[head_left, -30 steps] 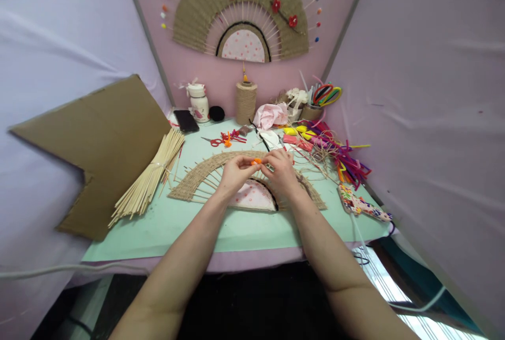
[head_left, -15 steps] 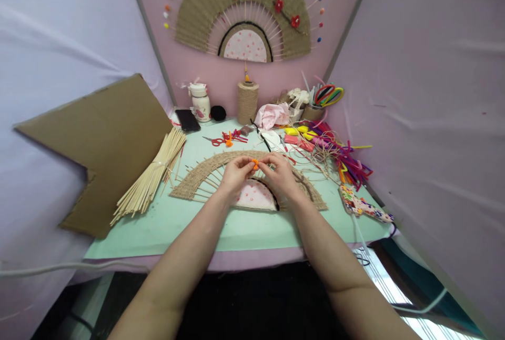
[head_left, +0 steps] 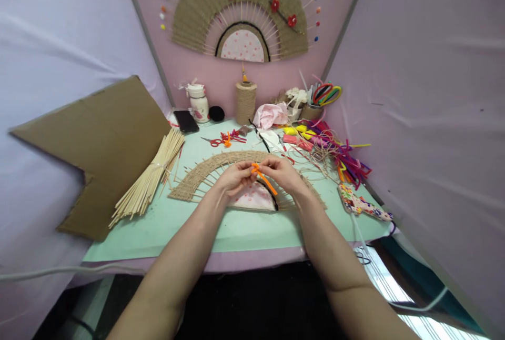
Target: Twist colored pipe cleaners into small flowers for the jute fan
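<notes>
An orange pipe cleaner (head_left: 267,181) is pinched between both hands, its upper end looped or bent at the fingertips and a straight tail slanting down to the right. My left hand (head_left: 235,177) is closed on the looped end. On the other side, my right hand (head_left: 282,171) grips the same end with thumb and finger. Beneath them a woven twine fan (head_left: 193,179) with thin stick ribs lies on the table. A half-round pink-dotted cloth piece (head_left: 252,197) with a black edge fills the fan's lower centre, partly covered by the hands.
A bundle of thin sticks (head_left: 148,182) and a cardboard sheet (head_left: 118,145) are at left. Red scissors (head_left: 215,142) lie behind the fan. Coloured pipe cleaners (head_left: 349,163) and a patterned glue gun (head_left: 363,206) sit at right. A twine spool (head_left: 245,103) stands at the back.
A straight tail of the orange pipe cleaner now shows below my fingers, where before only a small orange bit was visible. My left hand has turned slightly; the view has shifted a little.
</notes>
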Demonstrator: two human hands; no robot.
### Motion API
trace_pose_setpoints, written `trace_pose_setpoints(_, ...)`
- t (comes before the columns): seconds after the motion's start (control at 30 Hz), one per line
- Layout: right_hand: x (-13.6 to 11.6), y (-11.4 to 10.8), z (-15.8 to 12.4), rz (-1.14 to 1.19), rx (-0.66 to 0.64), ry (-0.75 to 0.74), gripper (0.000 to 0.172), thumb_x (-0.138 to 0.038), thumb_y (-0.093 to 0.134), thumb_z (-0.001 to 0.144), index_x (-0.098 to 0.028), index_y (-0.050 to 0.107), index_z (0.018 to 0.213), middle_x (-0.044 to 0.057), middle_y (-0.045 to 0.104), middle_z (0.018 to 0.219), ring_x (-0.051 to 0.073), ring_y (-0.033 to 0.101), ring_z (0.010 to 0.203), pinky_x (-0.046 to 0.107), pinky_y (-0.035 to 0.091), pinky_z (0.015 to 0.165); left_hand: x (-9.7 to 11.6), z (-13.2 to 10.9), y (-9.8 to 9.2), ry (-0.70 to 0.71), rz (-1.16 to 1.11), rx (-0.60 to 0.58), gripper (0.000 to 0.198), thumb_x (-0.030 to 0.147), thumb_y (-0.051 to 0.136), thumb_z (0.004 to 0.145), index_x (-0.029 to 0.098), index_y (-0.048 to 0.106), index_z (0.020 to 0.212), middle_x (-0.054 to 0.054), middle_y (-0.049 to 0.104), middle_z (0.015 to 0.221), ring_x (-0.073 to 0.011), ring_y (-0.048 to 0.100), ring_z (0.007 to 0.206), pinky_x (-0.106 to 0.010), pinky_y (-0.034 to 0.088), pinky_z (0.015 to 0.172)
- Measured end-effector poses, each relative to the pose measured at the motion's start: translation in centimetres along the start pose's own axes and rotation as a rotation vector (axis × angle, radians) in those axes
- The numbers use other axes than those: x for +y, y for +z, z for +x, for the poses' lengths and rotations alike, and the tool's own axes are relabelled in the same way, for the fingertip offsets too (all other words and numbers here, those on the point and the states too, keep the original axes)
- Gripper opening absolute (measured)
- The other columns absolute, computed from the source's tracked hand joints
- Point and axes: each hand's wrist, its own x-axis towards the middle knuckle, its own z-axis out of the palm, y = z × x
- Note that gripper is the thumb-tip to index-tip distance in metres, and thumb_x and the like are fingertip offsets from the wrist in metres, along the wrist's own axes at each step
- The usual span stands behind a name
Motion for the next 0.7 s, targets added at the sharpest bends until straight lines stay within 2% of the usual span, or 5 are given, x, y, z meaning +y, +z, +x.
trace_pose_setpoints(0.17,-1.2,0.7,-0.3,-0.154,0.096,-0.187,0.023,-0.040,0.060,0.081,-0.019,0.064,0.072,0.002,0.061,0.073,0.015,0.055,0.071,0.029,0.044,0.068,0.2,0.0,0.0,0.017,-0.103,0.031,0.020,0.006,0.076,0.061,0.014,0.062,0.073,-0.001,0.062,0.071,-0.0065,0.058,0.063,-0.018,0.050,0.062)
trace_pose_setpoints(0.37,-1.7,1.1,-1.0,-0.586,0.209,-0.450,0.014,-0.030,0.054,0.087,-0.022,0.065,0.083,0.007,0.060,0.088,0.022,0.050,0.091,0.038,0.040,0.082,0.2,0.0,0.1,0.126,0.003,0.041,0.027,0.015,0.079,0.058,0.014,0.058,0.073,0.001,0.060,0.072,-0.0059,0.056,0.063,-0.020,0.048,0.063)
trace_pose_setpoints(0.53,-1.4,1.6,-1.1,-0.742,0.281,-0.469,0.017,-0.030,0.050,0.089,-0.022,0.065,0.086,0.009,0.059,0.090,0.024,0.047,0.093,0.041,0.038,0.084,-0.6,0.4,0.8,0.333,0.079,0.147,0.027,0.023,0.078,0.057,0.015,0.057,0.073,0.003,0.059,0.067,-0.0059,0.055,0.062,-0.020,0.046,0.066)
trace_pose_setpoints(0.7,-1.4,3.1,-1.2,-0.606,0.414,-0.373,0.016,-0.031,0.052,0.087,-0.020,0.063,0.080,0.007,0.060,0.084,0.021,0.052,0.085,0.036,0.041,0.078,-1.2,0.5,1.4,0.561,0.176,0.285,0.017,0.021,0.071,0.062,0.015,0.060,0.073,0.002,0.060,0.068,-0.0080,0.055,0.065,-0.021,0.044,0.066)
